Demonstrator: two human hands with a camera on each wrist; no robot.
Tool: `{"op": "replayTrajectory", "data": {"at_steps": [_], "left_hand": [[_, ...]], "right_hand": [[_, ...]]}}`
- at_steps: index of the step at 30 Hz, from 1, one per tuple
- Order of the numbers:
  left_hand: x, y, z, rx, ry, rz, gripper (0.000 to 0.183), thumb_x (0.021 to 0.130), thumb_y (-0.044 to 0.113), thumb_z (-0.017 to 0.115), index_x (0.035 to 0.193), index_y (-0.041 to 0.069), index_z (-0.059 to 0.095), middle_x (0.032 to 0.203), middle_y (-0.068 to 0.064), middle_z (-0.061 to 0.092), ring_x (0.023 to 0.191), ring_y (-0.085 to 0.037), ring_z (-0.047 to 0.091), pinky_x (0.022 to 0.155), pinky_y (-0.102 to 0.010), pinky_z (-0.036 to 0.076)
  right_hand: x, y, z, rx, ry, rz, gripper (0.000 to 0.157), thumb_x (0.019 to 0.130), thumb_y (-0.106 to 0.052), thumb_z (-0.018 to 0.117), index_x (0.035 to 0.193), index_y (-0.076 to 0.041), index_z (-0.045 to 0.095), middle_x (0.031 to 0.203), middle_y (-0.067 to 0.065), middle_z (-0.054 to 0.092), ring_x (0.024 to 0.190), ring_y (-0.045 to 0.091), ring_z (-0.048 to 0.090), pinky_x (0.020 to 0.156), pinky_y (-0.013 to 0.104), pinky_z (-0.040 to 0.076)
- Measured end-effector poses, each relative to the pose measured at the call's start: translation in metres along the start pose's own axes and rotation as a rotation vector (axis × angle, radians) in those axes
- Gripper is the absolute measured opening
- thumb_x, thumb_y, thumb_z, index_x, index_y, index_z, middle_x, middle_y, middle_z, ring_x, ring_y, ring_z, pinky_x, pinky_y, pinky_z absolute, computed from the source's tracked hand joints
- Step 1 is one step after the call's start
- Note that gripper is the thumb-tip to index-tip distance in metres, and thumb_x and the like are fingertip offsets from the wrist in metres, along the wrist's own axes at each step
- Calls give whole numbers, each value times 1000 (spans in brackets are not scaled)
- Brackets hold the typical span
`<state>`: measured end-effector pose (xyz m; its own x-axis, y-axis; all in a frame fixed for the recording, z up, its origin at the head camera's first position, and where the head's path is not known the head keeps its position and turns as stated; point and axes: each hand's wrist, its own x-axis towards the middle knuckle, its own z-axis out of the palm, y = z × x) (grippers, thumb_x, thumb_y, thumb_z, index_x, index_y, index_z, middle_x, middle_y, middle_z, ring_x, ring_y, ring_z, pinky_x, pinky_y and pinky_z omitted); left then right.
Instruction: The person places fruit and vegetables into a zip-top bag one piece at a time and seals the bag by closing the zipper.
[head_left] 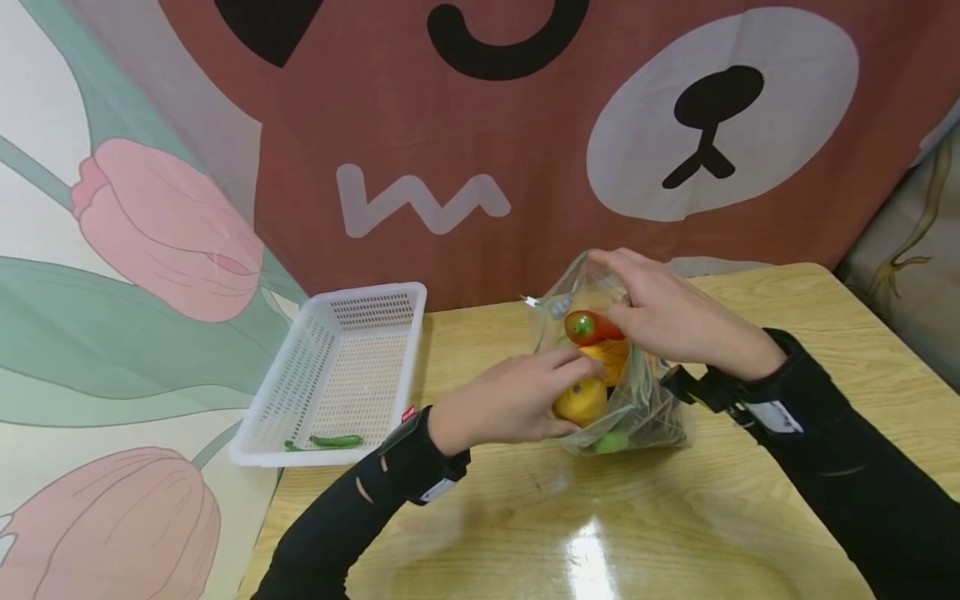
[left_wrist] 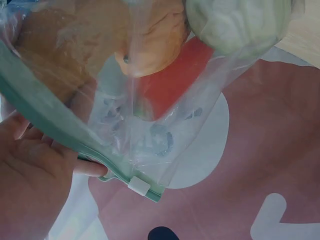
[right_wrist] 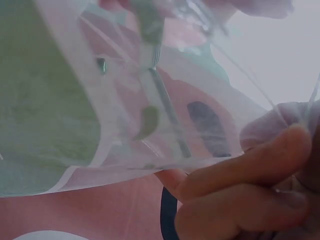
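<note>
A clear zip bag point(head_left: 652, 421) with a green zip strip stands on the table, filled with produce. At its mouth my left hand point(head_left: 517, 396) grips a yellow fruit point(head_left: 579, 404), fingers over it and thumb below. My right hand point(head_left: 667, 312) pinches the bag's upper edge; in the right wrist view, its fingers point(right_wrist: 240, 170) hold the plastic. An orange-red vegetable point(head_left: 585, 327) with a green end lies under the right hand, above an orange pumpkin point(head_left: 617, 357). Through the plastic in the left wrist view show a pale green round vegetable point(left_wrist: 240, 22) and the white slider point(left_wrist: 139, 186).
A white perforated basket point(head_left: 322, 312) stands left of the bag, with slim green vegetables point(head_left: 336, 441) at its near end. The wooden table point(head_left: 525, 533) runs up to a printed cloth point(head_left: 450, 275) at the back.
</note>
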<state>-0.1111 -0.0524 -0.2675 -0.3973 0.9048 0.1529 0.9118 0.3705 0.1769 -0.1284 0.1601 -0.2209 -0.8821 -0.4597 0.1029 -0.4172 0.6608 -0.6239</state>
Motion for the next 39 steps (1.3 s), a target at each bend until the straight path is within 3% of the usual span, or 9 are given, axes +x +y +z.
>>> {"op": "replayTrajectory", "data": {"at_steps": [6, 14, 18, 23, 26, 30, 32, 35, 39], "left_hand": [[2, 5, -2, 51, -125, -43, 58, 77, 32, 79, 123, 12, 50, 118, -2, 49, 93, -12, 51, 75, -20, 45], [5, 10, -7, 201, -241, -132, 36, 86, 36, 69, 116, 16, 64, 124, -3, 53, 102, -13, 52, 76, -23, 47], [4, 11, -7, 237, -258, -151, 22, 88, 30, 68, 107, 18, 69, 123, -6, 55, 104, -17, 53, 78, -26, 48], [4, 11, -6, 247, -266, -142, 18, 91, 26, 64, 107, 19, 69, 122, -7, 55, 101, -19, 53, 80, -27, 47], [3, 8, -7, 196, -182, -103, 16, 91, 22, 64, 105, 17, 69, 116, -5, 56, 95, -16, 54, 75, -24, 47], [-2, -1, -16, 107, 34, -3, 10, 90, 16, 66, 99, 13, 68, 106, -4, 59, 87, -13, 56, 72, -21, 46], [-7, -6, -24, 74, 120, 15, 10, 89, 14, 66, 98, 11, 68, 102, -4, 60, 85, -13, 56, 72, -20, 45], [-16, -17, -38, 35, 197, -12, 13, 90, 12, 65, 102, 8, 66, 100, -4, 60, 84, -13, 56, 74, -20, 44], [-33, -39, -52, 10, 238, -131, 16, 89, 11, 65, 105, 7, 66, 98, -3, 62, 84, -13, 57, 74, -24, 46]], "right_hand": [[0, -2, 0, 16, 19, 13, 57, 90, -3, 44, 146, -2, 29, 146, 18, 31, 97, 32, 55, 78, 46, 45], [0, -3, -2, 16, 28, 22, 58, 90, -3, 45, 146, -1, 28, 147, 19, 30, 67, 23, 51, 63, 38, 41], [-1, -4, -3, 27, 26, 25, 58, 91, -4, 45, 146, -3, 28, 147, 18, 31, 52, 21, 44, 52, 35, 39], [-1, -4, -2, 29, 26, 24, 58, 91, -4, 46, 146, -3, 29, 146, 18, 32, 48, 21, 41, 50, 34, 37], [-1, -3, -2, 35, 29, 22, 57, 91, -3, 45, 146, -3, 29, 144, 19, 34, 47, 21, 40, 47, 33, 36], [-2, -3, -1, 45, 29, 20, 57, 91, -3, 44, 146, -3, 29, 143, 19, 35, 45, 21, 39, 44, 31, 35], [-2, -3, -1, 43, 20, 23, 57, 92, -3, 44, 147, -4, 28, 143, 19, 34, 45, 21, 39, 44, 31, 35], [-1, -4, 0, 34, 12, 32, 58, 92, -4, 45, 147, -4, 27, 145, 18, 33, 46, 21, 41, 48, 33, 37], [0, -4, 0, 22, 0, 31, 59, 92, -4, 44, 148, -4, 26, 146, 18, 31, 48, 21, 40, 52, 35, 37]]}}
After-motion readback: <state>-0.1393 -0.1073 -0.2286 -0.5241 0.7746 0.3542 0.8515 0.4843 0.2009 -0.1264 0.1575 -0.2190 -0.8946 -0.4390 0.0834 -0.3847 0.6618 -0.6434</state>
